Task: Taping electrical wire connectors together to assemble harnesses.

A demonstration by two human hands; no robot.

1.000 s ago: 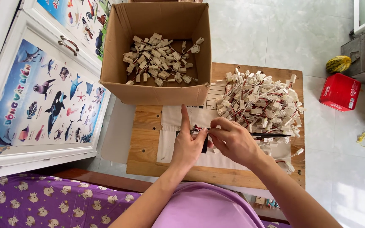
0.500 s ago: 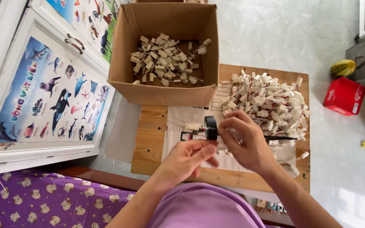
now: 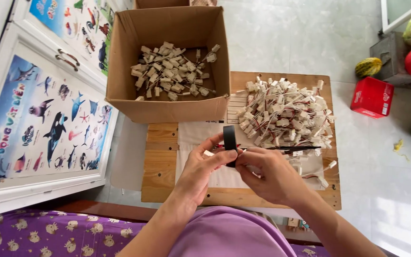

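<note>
Both hands meet over the wooden worktop (image 3: 158,162). The left hand (image 3: 200,169) and the right hand (image 3: 267,173) are curled tight around a roll of black tape (image 3: 229,143), which stands on its edge between the fingers. A pile of white plugs with wires (image 3: 284,112) lies just behind. More plugs sit in the cardboard box (image 3: 167,102).

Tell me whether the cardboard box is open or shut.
Open. The cardboard box has its flaps standing up, and the white wired connectors lying on its bottom show from above.
</note>
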